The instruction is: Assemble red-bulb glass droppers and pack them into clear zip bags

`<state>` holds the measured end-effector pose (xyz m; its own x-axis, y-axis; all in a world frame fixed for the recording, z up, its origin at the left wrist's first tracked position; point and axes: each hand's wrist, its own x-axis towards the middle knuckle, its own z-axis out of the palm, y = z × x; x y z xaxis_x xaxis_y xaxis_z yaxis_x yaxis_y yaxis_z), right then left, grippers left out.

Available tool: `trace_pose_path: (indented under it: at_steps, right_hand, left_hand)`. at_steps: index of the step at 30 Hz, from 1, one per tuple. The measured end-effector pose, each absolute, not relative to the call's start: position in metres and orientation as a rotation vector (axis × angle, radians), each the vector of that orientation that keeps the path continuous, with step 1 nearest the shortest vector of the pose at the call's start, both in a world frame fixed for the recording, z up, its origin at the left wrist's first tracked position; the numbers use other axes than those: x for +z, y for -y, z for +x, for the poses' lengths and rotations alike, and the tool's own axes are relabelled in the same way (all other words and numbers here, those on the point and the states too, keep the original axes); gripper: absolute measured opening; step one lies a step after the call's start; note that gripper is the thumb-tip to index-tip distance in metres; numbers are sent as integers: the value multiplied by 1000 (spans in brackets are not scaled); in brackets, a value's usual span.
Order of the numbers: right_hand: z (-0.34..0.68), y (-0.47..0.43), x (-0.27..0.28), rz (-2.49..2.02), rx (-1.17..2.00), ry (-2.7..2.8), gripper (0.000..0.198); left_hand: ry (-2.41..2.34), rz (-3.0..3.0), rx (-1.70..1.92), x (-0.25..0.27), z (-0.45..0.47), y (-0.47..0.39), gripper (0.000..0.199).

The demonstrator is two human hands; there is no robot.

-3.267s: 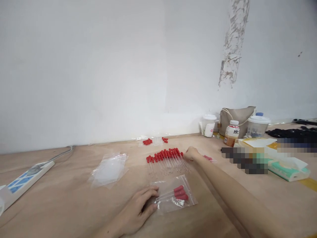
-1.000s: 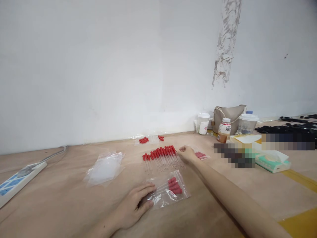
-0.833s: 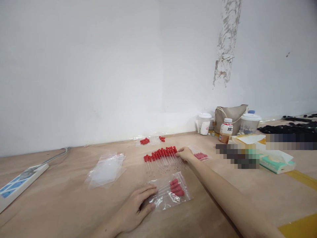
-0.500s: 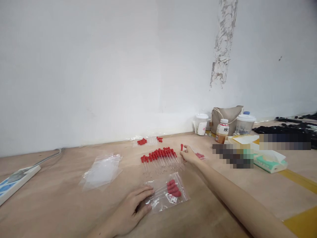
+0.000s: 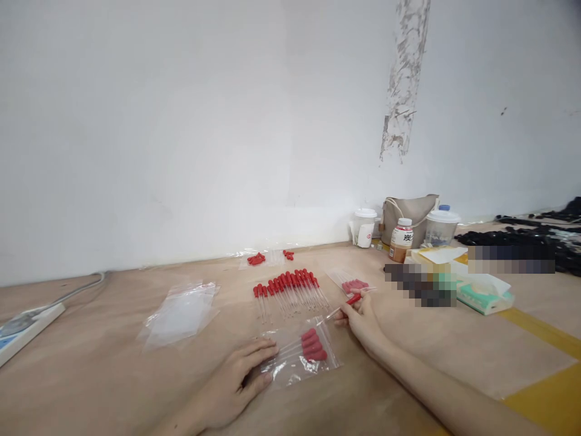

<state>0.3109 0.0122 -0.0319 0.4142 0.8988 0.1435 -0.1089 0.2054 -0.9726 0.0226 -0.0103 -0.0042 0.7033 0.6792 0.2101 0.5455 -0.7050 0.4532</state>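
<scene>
Near the front of the table lies a clear zip bag (image 5: 290, 370) with several red-bulbed droppers inside, bulbs toward its right end. My left hand (image 5: 238, 375) rests at its left edge, fingers stretched out over the plastic and thumb apart. Just off the bag's upper right corner, my right hand (image 5: 361, 321) pinches one dropper (image 5: 354, 298). The dropper is tilted, its red bulb to the upper right and its thin clear tube pointing left toward the bag's zip end. Beyond the bag, a row of loose droppers (image 5: 290, 287) lies side by side, bulbs away from me.
Flat clear bags (image 5: 179, 315) are stacked at left, near a power strip (image 5: 34, 333). Another bag of droppers (image 5: 354, 284) lies behind my right hand. Loose red bulbs (image 5: 256, 259) sit by the wall. Rightward stand a cup (image 5: 365, 229), a bottle (image 5: 402, 241) and a tissue pack (image 5: 485, 297).
My right hand has drawn back toward the bag with a dropper from the row's right end, turning it from upright to slanted. My left hand stays on the bag.
</scene>
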Motion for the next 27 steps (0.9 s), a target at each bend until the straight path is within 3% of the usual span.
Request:
trace_pose_path:
  at_steps: [5, 18, 27]
  right_hand:
    - [323, -8, -30, -1160, 697, 897, 45]
    - [298, -5, -34, -1032, 1074, 838, 32]
    - [307, 2, -32, -1131, 1099, 940, 27]
  left_hand:
    - [-970, 2554, 503, -4, 24, 11, 37]
    - [-962, 2561, 491, -3, 24, 10, 37]
    - [-999, 2558, 496, -8, 21, 9, 42]
